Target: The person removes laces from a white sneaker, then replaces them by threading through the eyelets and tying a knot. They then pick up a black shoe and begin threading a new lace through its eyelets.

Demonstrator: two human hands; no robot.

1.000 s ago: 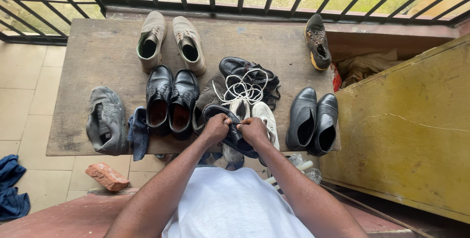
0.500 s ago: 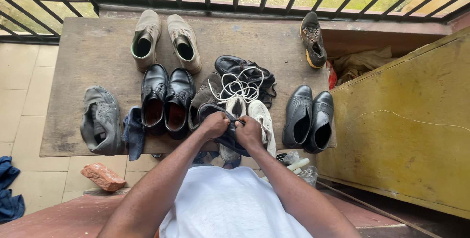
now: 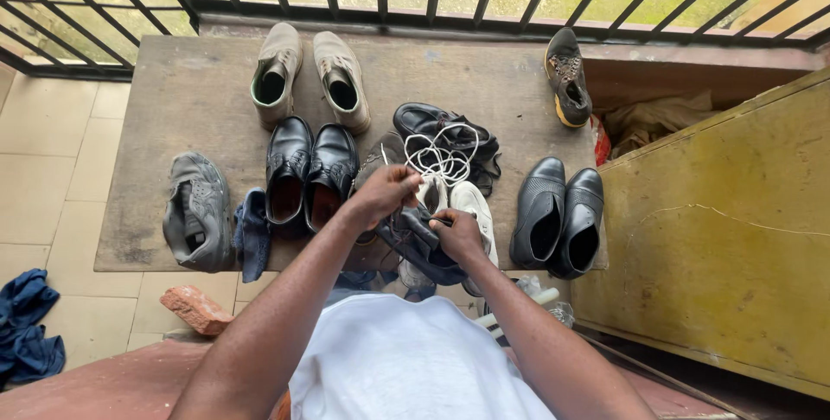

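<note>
Both my hands work on a dark grey shoe (image 3: 415, 243) at the near edge of a brown wooden table (image 3: 173, 109). My left hand (image 3: 385, 195) grips the shoe's upper part and its fingers pinch a white lace (image 3: 437, 161). My right hand (image 3: 456, 234) holds the shoe's side lower down. The lace runs up into a loose tangle lying on a black shoe (image 3: 432, 122) behind. A white sneaker (image 3: 475, 208) lies right beside my right hand.
On the table are a tan pair (image 3: 311, 74), a black dress pair (image 3: 307, 174), a black slip-on pair (image 3: 558, 217), a grey sneaker (image 3: 197, 208), a lone dark shoe (image 3: 568, 74). A yellow cabinet (image 3: 735, 238) stands right; a brick (image 3: 197, 308) and blue cloth (image 3: 26, 334) lie on the floor.
My left hand has lifted up and away from my right hand, pulling the white lace. The hands were close together on the shoe before; the view has tilted slightly.
</note>
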